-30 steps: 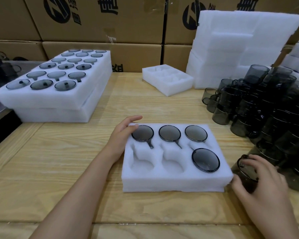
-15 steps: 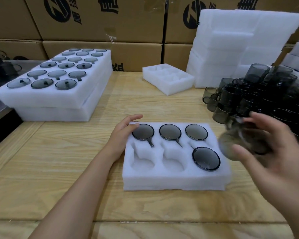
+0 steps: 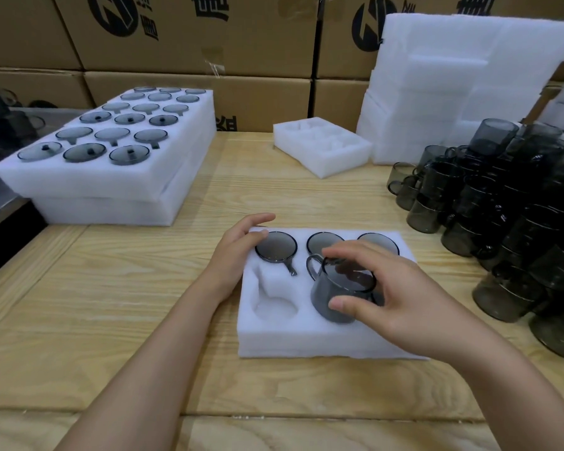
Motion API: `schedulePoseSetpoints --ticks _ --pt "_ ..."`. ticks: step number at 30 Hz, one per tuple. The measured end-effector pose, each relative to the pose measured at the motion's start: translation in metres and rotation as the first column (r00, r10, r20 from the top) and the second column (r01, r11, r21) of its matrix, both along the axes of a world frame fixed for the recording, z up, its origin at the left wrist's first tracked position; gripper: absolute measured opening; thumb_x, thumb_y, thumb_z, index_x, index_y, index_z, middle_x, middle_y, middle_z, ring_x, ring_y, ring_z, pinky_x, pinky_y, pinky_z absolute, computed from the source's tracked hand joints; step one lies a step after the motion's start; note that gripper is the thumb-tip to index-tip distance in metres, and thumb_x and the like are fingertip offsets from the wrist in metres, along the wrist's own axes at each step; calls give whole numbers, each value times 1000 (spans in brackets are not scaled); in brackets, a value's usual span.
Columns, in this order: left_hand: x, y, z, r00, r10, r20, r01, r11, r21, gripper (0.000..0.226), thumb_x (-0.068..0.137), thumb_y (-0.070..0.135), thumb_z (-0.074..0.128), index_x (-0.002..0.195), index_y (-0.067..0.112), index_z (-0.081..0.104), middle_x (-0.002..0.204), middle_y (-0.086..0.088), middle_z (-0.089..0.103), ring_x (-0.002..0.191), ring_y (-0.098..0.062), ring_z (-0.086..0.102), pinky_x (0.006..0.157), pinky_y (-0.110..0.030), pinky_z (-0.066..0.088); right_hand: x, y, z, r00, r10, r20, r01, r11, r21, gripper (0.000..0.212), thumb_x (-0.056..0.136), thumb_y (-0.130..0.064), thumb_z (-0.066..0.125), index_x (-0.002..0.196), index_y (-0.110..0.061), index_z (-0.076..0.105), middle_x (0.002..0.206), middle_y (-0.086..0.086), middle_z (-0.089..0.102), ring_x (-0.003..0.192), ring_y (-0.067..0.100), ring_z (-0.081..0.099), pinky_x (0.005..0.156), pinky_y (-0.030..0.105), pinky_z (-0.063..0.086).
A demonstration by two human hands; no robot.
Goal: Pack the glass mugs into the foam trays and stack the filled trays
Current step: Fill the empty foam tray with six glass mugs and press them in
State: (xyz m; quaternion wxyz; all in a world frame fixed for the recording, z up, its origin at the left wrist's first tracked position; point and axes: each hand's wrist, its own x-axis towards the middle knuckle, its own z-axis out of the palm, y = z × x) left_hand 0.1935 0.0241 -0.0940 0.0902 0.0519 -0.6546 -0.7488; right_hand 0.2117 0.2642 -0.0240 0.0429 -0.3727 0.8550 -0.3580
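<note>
Grasping upright mug (image 3: 323, 299), handle leftward: right hand (image 3: 404, 307); left hand (image 3: 238, 252) relaxed on tray (image 3: 306, 340).

The foam tray (image 3: 306, 343) cells at 5 and 6 o'clock are covered by the right hand (image 3: 404, 304) and its gripped mug (image 3: 332, 302). The mug pile (image 3: 518, 229) at 3 o'clock is cut off; dark objects (image 3: 0, 118) at 10 o'clock cannot be identified.

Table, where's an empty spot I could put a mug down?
Bare wood lies left of the near tray, in front of the stacked trays, and also between the near tray and the empty tray at the back. The right side is crowded by the mug pile.
</note>
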Motion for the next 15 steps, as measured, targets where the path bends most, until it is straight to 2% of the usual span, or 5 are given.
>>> schedulePoseSetpoints --ticks 2,7,10,13,15 --pt "0 0 -1 1000 -2 0 2 1000 1 35 76 21 56 108 24 67 87 -6 68 84 -23 63 78 -36 48 3 -2 2 997 2 -73 4 996 88 49 82 -34 67 127 -37 47 117 -34 45 109 -10 43 87 4 33" --pt "1 0 0 1000 -1 2 1 1000 -1 35 75 22 57 109 24 66 89 -7 67 84 -23 64 77 -36 48 16 -11 5 986 25 -165 18 968 251 56 86 -42 61 136 -37 35 130 -29 33 114 -4 37 92 19 37" --pt "1 0 0 1000 -6 2 6 1000 -8 36 76 22 56 111 23 66 90 -7 67 84 -22 64 77 -35 49 16 -16 4 978 42 -205 26 948 318 60 88 -42 59 141 -33 33 133 -22 34 119 2 37 96 20 35" --pt "1 1 2 1000 -1 0 1 1000 -17 37 76 22 56 111 23 65 93 -9 66 86 -23 63 78 -36 48 14 -17 4 983 33 -181 26 949 315 59 85 -44 62 138 -34 38 130 -24 37 120 0 34 95 21 38" --pt "2 1 3 1000 -3 -3 3 1000 -14 37 76 22 56 111 23 65 94 -10 66 87 -24 63 79 -37 48 8 -15 5 987 39 -157 16 942 335 62 80 -50 65 135 -36 42 127 -26 40 119 -4 33 94 17 37"
